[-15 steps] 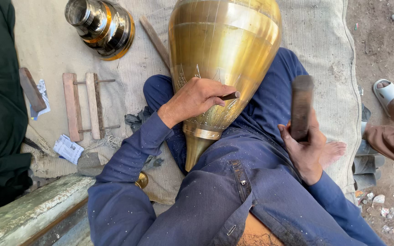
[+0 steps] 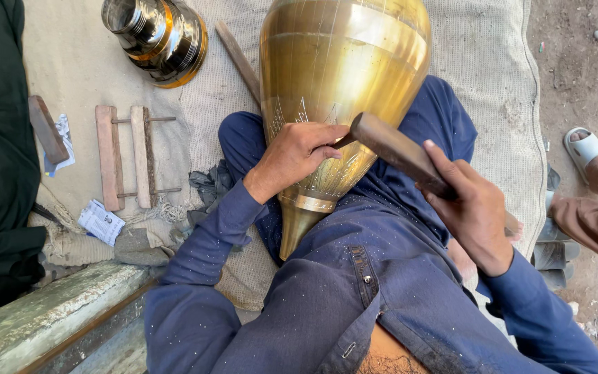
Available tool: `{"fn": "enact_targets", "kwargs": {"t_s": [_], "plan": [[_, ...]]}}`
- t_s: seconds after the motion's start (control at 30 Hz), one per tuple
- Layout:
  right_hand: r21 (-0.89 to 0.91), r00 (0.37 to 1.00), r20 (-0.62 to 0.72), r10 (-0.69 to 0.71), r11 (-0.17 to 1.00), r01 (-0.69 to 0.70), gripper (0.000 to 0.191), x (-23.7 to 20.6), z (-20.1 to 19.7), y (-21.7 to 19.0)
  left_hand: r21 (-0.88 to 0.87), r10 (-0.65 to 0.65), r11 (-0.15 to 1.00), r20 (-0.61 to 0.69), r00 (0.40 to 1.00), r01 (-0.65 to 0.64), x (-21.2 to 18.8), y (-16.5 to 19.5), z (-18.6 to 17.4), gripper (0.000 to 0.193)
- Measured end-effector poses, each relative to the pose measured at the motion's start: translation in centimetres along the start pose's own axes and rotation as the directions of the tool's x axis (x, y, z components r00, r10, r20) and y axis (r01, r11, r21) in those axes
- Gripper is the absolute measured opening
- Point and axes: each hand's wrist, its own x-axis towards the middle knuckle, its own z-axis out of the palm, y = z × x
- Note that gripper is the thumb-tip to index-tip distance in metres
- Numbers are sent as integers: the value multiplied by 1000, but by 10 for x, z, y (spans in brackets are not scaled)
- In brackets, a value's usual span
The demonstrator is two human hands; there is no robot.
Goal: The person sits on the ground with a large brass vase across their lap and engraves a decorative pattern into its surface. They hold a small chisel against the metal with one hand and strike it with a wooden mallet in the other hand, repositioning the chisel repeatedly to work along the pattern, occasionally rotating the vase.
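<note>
A large brass vessel point(image 2: 344, 76), narrowing to a point, lies between my blue-clad legs with engraved lines on its lower part. My left hand point(image 2: 292, 156) rests on that engraved band and pinches a small dark chisel point(image 2: 342, 140) against the metal. My right hand point(image 2: 475, 211) grips a thick wooden mallet point(image 2: 396, 149), whose far end sits at the chisel's head.
A polished dark metal pot point(image 2: 155, 36) lies at the upper left on the burlap mat point(image 2: 479, 83). A wooden frame point(image 2: 127, 156), a wooden block point(image 2: 48, 129) and a long stick point(image 2: 238, 59) lie on the mat. Another person's sandalled foot point(image 2: 586, 145) is at the right.
My right hand has swung the mallet from upright down and left onto the chisel. The left hand stays in place on the vessel.
</note>
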Motion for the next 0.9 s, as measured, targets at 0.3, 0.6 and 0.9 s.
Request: {"fn": "enact_targets", "kwargs": {"t_s": [0.3,0.6,0.9], "plan": [[101,959,-75,-273,955,279,72,32,-55,-37,-229,-219,961,-299,929,153,-35,-9,26,43],[-486,918,244,-312,780,394,63,74,-62,-41,-489,-421,868,-635,647,84,-41,-2,67,46],[-595,770,277,-575,527,607,67,99,-68,-67,-494,-442,869,-747,497,31,-36,6,92,43]]}}
